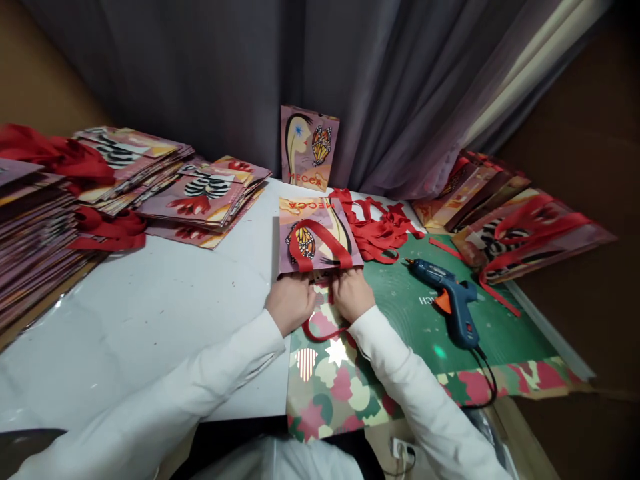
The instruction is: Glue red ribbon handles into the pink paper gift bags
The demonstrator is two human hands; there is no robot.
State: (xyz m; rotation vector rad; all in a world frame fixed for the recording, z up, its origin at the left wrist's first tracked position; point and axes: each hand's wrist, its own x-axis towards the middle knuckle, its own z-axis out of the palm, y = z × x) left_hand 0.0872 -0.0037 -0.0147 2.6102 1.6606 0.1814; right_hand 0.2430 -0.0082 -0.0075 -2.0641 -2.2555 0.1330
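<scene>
A flat paper gift bag (315, 230) with a butterfly print and a red ribbon handle (320, 243) lies on the table in front of me. My left hand (290, 303) and my right hand (353, 293) press side by side on its near edge, fingers curled down on the bag's opening. A second red ribbon loop (320, 333) trails from under my hands toward me. A blue glue gun (450, 300) lies on the green cutting mat (500, 327), to the right of my right hand.
Stacks of flat bags (200, 193) with red ribbons fill the left side. One finished bag (309, 148) stands against the grey curtain. Loose red ribbons (380, 227) lie behind the mat. More bags (510, 227) lean at the right. Patterned wrapping paper (330, 387) covers the near edge.
</scene>
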